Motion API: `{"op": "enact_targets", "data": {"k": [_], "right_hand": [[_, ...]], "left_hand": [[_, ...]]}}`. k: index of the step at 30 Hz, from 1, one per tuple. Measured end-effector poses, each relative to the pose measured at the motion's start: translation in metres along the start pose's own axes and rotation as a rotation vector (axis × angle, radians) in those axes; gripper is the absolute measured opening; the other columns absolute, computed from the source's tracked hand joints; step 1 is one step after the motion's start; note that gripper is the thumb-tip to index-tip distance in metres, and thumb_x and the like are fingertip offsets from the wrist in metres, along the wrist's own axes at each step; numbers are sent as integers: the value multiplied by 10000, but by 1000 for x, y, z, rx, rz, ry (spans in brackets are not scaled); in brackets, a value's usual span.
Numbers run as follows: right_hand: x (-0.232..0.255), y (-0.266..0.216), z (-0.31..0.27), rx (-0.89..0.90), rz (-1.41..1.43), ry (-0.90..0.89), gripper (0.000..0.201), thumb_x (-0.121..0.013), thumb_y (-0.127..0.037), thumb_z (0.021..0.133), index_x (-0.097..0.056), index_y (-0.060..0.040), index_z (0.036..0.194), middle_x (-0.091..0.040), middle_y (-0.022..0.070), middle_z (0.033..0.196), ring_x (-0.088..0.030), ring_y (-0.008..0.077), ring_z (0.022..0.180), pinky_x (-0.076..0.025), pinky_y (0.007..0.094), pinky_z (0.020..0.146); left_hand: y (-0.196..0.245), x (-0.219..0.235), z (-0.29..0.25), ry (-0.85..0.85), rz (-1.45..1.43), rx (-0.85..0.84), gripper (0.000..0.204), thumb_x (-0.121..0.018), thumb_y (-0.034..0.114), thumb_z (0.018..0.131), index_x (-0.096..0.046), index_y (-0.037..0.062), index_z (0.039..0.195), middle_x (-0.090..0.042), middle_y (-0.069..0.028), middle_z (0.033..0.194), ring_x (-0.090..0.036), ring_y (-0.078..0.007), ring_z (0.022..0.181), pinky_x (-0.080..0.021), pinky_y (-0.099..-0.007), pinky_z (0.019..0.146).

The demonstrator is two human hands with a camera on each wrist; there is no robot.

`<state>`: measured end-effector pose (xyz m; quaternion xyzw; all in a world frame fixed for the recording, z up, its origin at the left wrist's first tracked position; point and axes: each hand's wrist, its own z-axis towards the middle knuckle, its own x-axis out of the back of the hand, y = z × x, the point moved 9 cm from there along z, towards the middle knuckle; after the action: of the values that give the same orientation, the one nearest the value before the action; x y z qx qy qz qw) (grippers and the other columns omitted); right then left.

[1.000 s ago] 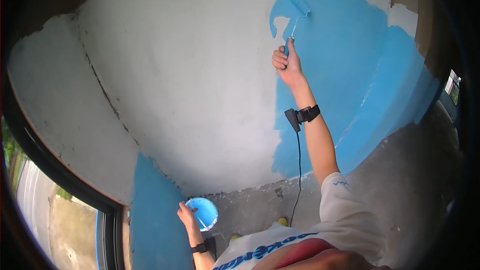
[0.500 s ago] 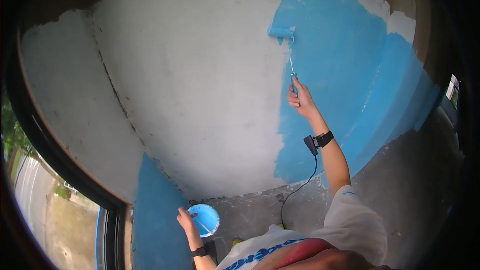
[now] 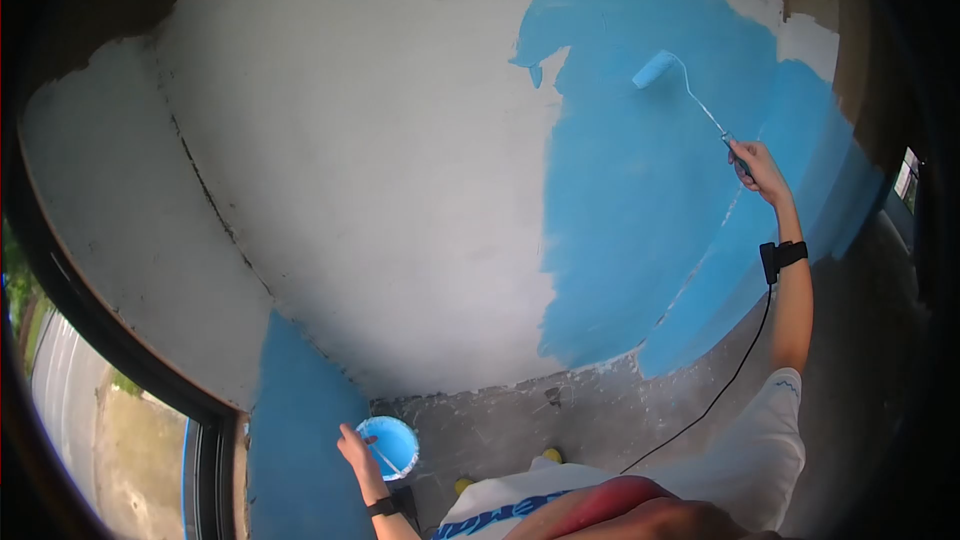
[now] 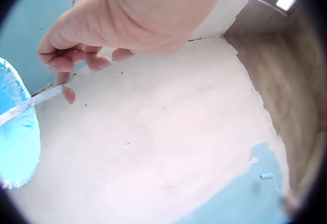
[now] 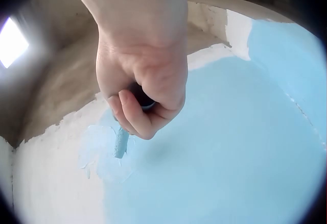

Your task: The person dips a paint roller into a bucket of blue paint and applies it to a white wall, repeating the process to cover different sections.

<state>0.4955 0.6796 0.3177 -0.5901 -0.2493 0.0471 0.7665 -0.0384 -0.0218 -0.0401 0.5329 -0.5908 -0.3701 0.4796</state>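
Note:
In the head view the right hand (image 3: 760,172) grips the handle of a paint roller (image 3: 655,70), whose blue sleeve lies over the painted blue area of the wall. The right wrist view shows the fingers of the right hand (image 5: 143,91) curled round the dark handle, with part of the blue roller (image 5: 121,143) below them. Low in the head view, the left hand (image 3: 358,450) holds a bucket (image 3: 395,448) of blue paint. In the left wrist view the left hand (image 4: 117,35) has fingers hooked at the whitish strip (image 4: 43,96) crossing the bucket (image 4: 31,147).
The white wall (image 3: 380,160) spreads left of the blue paint (image 3: 620,220). A dark-framed window (image 3: 215,440) stands at the lower left. Grey floor (image 3: 480,425) lies below, with yellow shoe tips on it. A black cable (image 3: 700,418) hangs from the right wrist's camera.
The right hand and roller have moved right, away from the left edge of the blue paint, and the roller has turned. More blue shows at the upper left edge. The left hand still holds the bucket.

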Motion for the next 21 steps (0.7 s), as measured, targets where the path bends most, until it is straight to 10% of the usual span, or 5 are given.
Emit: {"op": "enact_targets", "data": {"k": [5,10,21], "right_hand": [[51,-4,18,79,-293,-5,420,-505,-411,960,-529,-54,740,-333,-63,438,-256,33,337,-155,225,328],[71,-10,50,93,-272,-4,431,-510,-435,951,-509,-63,732,-313,-77,459,-256,30,348,-165,224,332],[7,-152,69,280,-732,-149,468,-511,-479,929,-465,-76,696,-340,-42,513,-312,61,417,-243,249,377]], "left_hand": [[-40,16,42,97,-46,-59,427,-450,390,915,-453,46,663,-381,-11,614,-392,-147,465,-471,-324,439],[-23,11,17,160,-86,-25,472,-432,487,919,-458,47,748,-424,-28,618,-583,-216,481,-260,-310,397],[-4,-3,9,180,-89,-39,444,-423,484,926,-461,70,771,-417,2,611,-585,-192,483,-241,-292,418]]}}
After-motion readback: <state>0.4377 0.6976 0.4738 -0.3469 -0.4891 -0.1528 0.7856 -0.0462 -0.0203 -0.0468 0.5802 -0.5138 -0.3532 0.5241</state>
